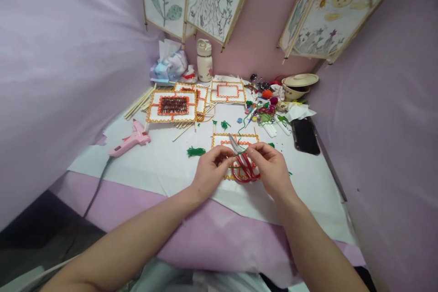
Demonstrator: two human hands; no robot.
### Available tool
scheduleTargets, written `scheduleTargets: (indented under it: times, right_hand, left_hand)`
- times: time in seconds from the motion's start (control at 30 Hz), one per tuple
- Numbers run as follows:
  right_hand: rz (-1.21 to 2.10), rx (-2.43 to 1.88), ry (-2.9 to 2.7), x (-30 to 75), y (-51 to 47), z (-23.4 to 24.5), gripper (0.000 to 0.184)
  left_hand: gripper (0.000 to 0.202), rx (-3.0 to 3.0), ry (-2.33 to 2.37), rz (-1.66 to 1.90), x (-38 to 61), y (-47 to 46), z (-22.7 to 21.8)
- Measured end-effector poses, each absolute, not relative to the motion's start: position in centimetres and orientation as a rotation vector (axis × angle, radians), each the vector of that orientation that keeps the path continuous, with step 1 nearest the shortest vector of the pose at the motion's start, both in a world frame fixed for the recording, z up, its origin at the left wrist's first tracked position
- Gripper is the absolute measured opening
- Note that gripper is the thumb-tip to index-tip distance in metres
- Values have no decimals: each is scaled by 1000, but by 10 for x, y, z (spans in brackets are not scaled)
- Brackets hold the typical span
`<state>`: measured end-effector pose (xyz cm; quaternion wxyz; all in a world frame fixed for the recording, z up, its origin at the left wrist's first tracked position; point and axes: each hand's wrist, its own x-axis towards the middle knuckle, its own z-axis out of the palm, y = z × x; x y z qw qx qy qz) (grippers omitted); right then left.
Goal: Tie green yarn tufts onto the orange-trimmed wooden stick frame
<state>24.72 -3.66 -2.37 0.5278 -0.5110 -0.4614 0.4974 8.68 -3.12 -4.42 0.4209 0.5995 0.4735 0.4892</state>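
My right hand (272,166) is closed on red-handled scissors (243,164), blades pointing up and left over a small white panel edged in orange trim (219,139). A green yarn strand (241,133) runs from the blades toward the far yarn pile. My left hand (210,169) is closed beside the scissors, its fingertips pinching what looks like the green strand. Both hands rest over the panel on white paper (164,164).
A pink glue gun (132,140) lies left with its cord running off the table edge. Finished orange-trimmed panels (173,106), bamboo sticks (138,102), a green yarn tuft (195,151), a yarn pile (265,109), a black phone (304,136), a bowl (297,86) and a bottle (204,60) sit further back.
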Motion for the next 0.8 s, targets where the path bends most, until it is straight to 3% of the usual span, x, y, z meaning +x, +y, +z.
scheduleTargets:
  times: [0.2, 0.47, 0.8]
  right_hand:
    - [1107, -1230, -1142, 244, -37, -25, 21]
    - [778, -1067, -1591, 232, -43, -28, 7]
    - [693, -1109, -1569, 235, -39, -34, 5]
  left_hand:
    - [10, 1446, 1201, 1232, 84, -29, -41]
    - [12, 1195, 1128, 1221, 84, -25, -37]
    - [25, 837, 999, 1099, 85, -28, -30]
